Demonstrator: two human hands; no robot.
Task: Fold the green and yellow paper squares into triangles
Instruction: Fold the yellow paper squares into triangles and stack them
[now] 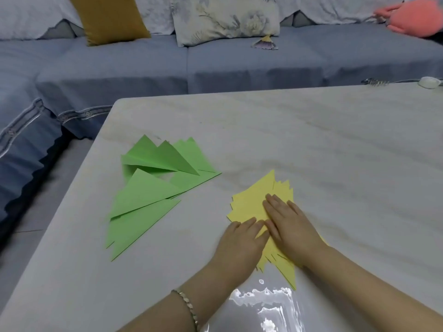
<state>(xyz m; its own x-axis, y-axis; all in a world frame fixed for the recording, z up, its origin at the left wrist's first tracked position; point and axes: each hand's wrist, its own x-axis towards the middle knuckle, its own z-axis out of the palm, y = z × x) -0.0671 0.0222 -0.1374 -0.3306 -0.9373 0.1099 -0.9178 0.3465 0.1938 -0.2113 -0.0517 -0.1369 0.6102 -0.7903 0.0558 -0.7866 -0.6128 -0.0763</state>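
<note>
A pale marbled tabletop (pixel 311 144) fills the foreground before a blue sofa (pixel 143 63) with a mustard cushion (pixel 107 17) and a floral pillow (pixel 225 17). A clear plastic sheet (pixel 266 307) glares at 6 o'clock; small objects at the tabletop's 2 o'clock edge are too blurred to identify. Green triangles (pixel 148 188) lie overlapped at 9 o'clock. The yellow stack (pixel 254 202), its corners fanned, sits just right of centre, partly hidden beneath the left hand (pixel 239 243) and right hand (pixel 290 226), both flat with fingers extended, pressing and gripping nothing.
</note>
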